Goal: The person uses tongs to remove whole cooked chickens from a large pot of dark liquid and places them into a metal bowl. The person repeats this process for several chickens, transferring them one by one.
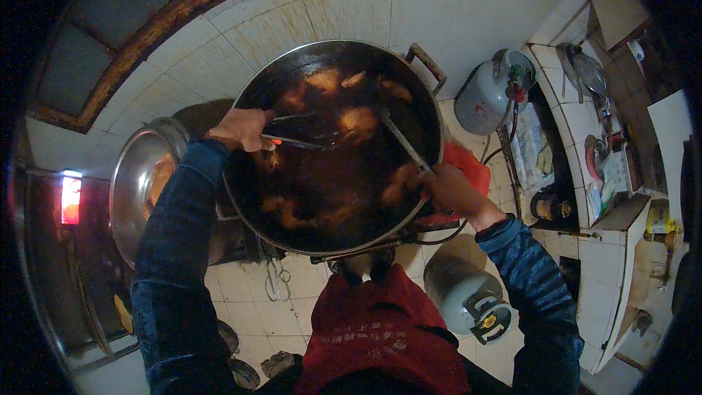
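A large round wok (332,247) filled with dark liquid is in front of me. Several browned pieces of food, perhaps poultry, float in it, one piece (359,119) near the middle. My left hand (241,129) is over the wok's left rim and grips metal tongs (296,142), whose two arms stand apart above the liquid. On the right side, my right hand (452,189) holds the long handle of a metal utensil (406,142). Its far end is beside the middle piece; dark liquid and blur hide its shape.
A metal basin (129,186) with browned pieces stands left of the wok. Gas cylinders stand at the right, one by the wall (488,99) and one on the floor (463,285). A loop handle (428,68) juts from the wok. Scissors (278,280) hang below its rim. Tiled shelves (600,263) line the right.
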### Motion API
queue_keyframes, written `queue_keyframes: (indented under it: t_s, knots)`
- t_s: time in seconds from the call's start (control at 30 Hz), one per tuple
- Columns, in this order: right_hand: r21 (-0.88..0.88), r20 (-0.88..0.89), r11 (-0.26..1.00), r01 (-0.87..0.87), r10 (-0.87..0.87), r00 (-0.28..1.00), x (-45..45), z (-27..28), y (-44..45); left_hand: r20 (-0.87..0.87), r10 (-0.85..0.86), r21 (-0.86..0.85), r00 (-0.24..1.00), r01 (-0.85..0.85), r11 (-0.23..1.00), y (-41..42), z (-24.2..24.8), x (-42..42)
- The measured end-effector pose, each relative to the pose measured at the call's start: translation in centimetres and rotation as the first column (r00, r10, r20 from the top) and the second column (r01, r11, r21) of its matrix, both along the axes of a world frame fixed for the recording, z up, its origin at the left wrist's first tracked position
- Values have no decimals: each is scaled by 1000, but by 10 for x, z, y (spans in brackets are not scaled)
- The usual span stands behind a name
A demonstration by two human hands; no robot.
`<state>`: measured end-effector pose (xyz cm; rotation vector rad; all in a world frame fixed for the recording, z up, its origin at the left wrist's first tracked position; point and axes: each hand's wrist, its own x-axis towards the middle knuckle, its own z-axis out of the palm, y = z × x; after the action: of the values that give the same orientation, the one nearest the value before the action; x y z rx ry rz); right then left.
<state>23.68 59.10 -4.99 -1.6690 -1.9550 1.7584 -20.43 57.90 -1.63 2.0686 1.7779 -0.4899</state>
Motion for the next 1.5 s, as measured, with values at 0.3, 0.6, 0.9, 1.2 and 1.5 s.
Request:
queue_keyframes:
  t_s: [0.3, 0.6, 0.9, 1.2, 1.5]
  knots:
    - [254, 12, 928, -272, 278, 960, 8, -5, 12, 39, -21, -1, 999, 21, 1000, -23, 10, -2]
    - [16, 66, 997, -77, 76, 995, 14, 5, 16, -21, 25, 19, 999, -24, 1000, -72, -9, 19]
    - [27, -153, 999, -31, 35, 988, 33, -17, 12, -59, 171, -4, 984, -171, 985, -121, -5, 49]
    - [-61, -115, 997, -50, 42, 992, 44, 25, -3, -12, 205, 125, 979, -202, 971, -157, -20, 70]
    - [152, -152, 985, -82, 105, 983, 41, 63, -28, 134, 309, 168, 941, -329, 929, -176, -35, 79]
